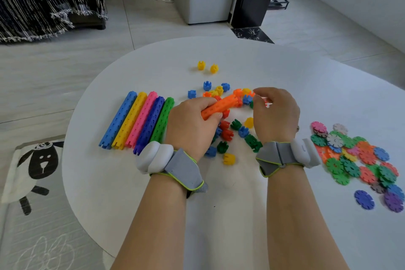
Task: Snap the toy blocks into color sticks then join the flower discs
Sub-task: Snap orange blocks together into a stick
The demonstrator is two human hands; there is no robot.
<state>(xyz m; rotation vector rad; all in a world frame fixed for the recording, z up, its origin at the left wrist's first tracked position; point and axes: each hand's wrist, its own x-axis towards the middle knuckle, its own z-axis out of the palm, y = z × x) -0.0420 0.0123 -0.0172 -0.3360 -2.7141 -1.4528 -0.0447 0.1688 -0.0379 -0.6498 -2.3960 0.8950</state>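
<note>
My left hand [192, 123] grips a half-built orange stick [221, 105] that slants up to the right above the white table [219, 182]. My right hand [275, 114] hovers by the stick's far end with fingers pinched; a small block between them is mostly hidden. Several finished sticks lie side by side at the left: light blue [118, 120], yellow [129, 121], pink [142, 120], dark blue [149, 124] and green [163, 119]. Loose blocks [236, 131] in several colours lie scattered under and beyond both hands. A pile of flower discs [359, 160] lies at the right.
Two yellow blocks [207, 67] sit apart toward the table's far edge. Each wrist wears a grey strap with a white device. A sheep-print mat [32, 166] lies on the floor at the left. A striped cloth, a white cabinet and a black post stand beyond the table.
</note>
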